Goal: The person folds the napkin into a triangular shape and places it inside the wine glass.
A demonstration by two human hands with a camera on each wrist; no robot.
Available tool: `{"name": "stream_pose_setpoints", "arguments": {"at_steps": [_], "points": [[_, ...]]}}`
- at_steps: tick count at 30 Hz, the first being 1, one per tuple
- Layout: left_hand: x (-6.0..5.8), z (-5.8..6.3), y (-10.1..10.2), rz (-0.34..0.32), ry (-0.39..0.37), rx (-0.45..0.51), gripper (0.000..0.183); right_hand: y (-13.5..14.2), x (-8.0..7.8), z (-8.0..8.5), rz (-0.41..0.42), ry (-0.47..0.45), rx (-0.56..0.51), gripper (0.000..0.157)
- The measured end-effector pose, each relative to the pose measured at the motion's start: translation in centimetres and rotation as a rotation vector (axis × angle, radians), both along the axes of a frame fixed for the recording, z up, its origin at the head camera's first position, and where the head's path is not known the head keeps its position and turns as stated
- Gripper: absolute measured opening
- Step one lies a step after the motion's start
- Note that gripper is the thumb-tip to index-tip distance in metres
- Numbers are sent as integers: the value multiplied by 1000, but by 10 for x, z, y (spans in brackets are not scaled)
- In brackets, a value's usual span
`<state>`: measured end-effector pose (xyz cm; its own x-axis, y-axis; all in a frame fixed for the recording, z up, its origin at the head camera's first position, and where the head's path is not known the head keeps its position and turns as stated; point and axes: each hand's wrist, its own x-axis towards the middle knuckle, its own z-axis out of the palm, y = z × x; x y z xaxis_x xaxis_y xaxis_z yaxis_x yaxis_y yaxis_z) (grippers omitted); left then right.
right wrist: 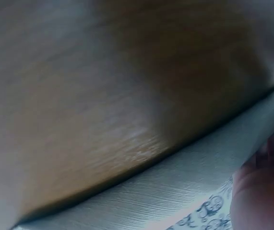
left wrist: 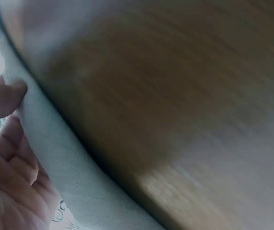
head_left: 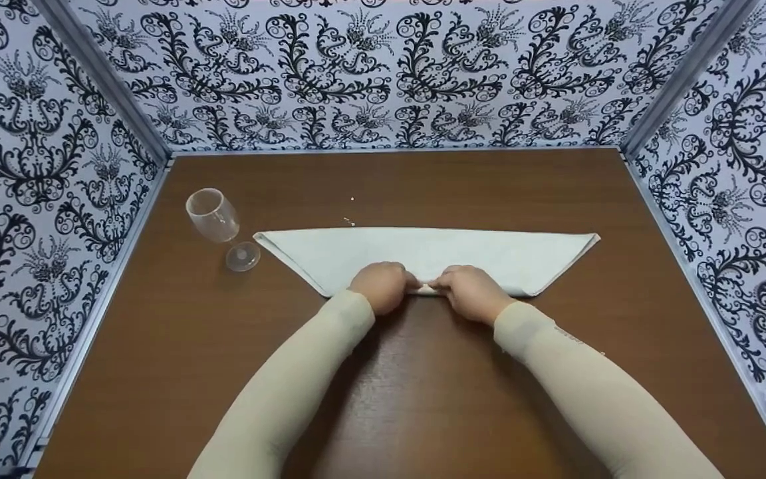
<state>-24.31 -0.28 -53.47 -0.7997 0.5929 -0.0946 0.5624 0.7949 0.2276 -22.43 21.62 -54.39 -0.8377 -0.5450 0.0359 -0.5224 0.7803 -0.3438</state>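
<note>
A pale cloth napkin [head_left: 423,247], folded into a long trapezoid with its wide side away from me, lies across the table. My left hand [head_left: 382,287] pinches the middle of its near edge between thumb and fingers. Close beside it, my right hand [head_left: 475,293] pinches the same edge, the two hands' fingertips nearly meeting. A narrow raised lip of cloth shows between them. In the left wrist view the thumb [left wrist: 5,99] presses on the napkin's near face, with the fingers behind it. The right wrist view catches the cloth edge [right wrist: 175,177] running up to the right fingers.
A clear stemmed glass [head_left: 213,216] stands at the left, its foot [head_left: 243,257] near the napkin's left corner. Small white specks [head_left: 350,221] dot the brown wooden table [head_left: 423,399] beyond the cloth. Black-and-white patterned walls [head_left: 389,73] enclose the back and sides.
</note>
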Motion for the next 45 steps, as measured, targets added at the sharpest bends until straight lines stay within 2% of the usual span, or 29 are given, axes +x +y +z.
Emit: {"name": "stream_pose_setpoints", "arguments": {"at_steps": [3, 6, 8, 12, 16, 20, 25, 30, 34, 39, 45], "points": [[-3, 1, -1, 36, -76, 52, 36, 0, -3, 1, -36, -72, -22, 32], [-6, -1, -1, 67, -115, 86, 39, -2, -5, 2, -65, -83, 5, 34], [-7, -5, 0, 82, -120, 100, 37, -4, -4, 3, -82, -81, 25, 34], [-9, -7, 2, 88, -85, 76, 31, -6, -2, 4, -98, -32, 72, 32], [-7, -6, 4, 54, -7, 65, 24, -6, -1, 3, -75, 32, 128, 32], [-3, -7, 2, -15, 87, 44, 18, -5, 0, 2, -40, 59, 163, 33], [-1, -8, -5, -124, 187, -9, 23, 3, 3, 0, 16, 105, 155, 33], [-3, -7, -10, -213, 165, -53, 34, 6, 6, 0, 17, 34, 89, 19], [-5, -7, -10, -216, 144, -67, 36, 5, 7, 0, 23, 21, 93, 21], [-4, -7, -8, -201, 156, -92, 38, 5, 8, -1, 89, 120, 194, 34], [-3, -9, -6, -175, 151, -86, 34, 4, 9, -1, 117, 203, 227, 29]]}}
